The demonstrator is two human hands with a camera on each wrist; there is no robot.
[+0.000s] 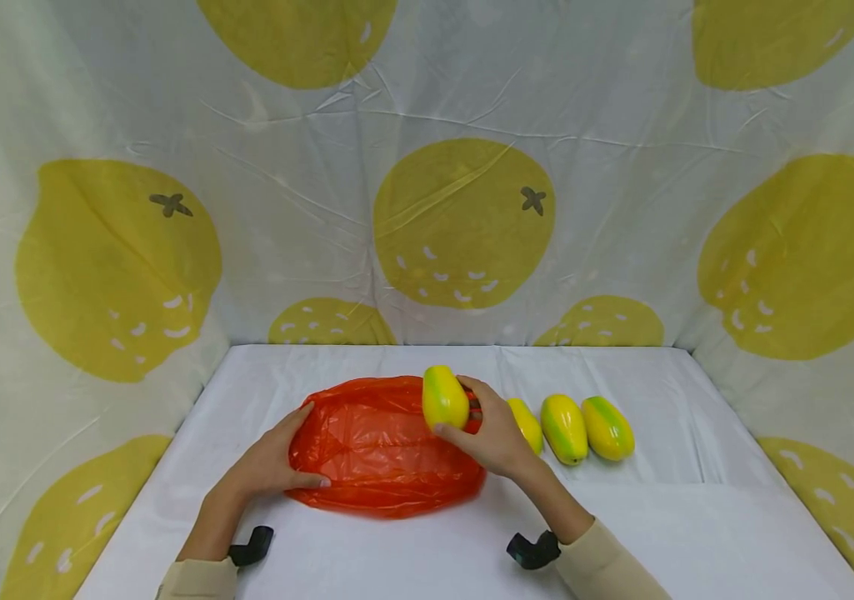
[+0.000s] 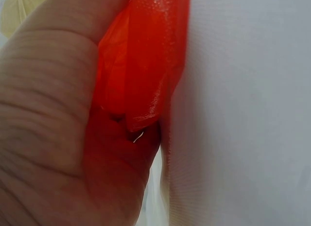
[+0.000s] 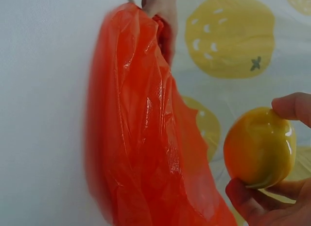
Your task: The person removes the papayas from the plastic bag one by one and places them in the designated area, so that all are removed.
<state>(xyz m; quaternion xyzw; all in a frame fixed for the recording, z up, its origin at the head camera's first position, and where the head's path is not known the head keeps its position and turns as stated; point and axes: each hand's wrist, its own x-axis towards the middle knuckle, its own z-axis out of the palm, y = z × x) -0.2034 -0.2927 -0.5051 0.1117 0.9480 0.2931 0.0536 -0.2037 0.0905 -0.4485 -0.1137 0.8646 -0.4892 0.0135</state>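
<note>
A red plastic bag point(image 1: 385, 446) lies with its mouth spread wide on the white table in the head view. My left hand point(image 1: 272, 458) holds the bag's left end, thumb on the near rim and fingers at the far side. In the left wrist view, red film point(image 2: 153, 56) sits within the curve of that hand. My right hand point(image 1: 497, 433) grips a glossy yellow-green papaya point(image 1: 445, 398) above the right part of the bag's mouth. The right wrist view shows this papaya point(image 3: 260, 148) between thumb and fingertips, beside the bag point(image 3: 146, 133).
Right of the right hand, a papaya point(image 1: 526, 427) is partly hidden behind the wrist. Two more papayas, a middle papaya point(image 1: 565, 429) and a right papaya point(image 1: 608, 427), lie beside it. Lemon-printed cloth walls point(image 1: 464, 221) enclose the white table point(image 1: 666, 533) at back and sides.
</note>
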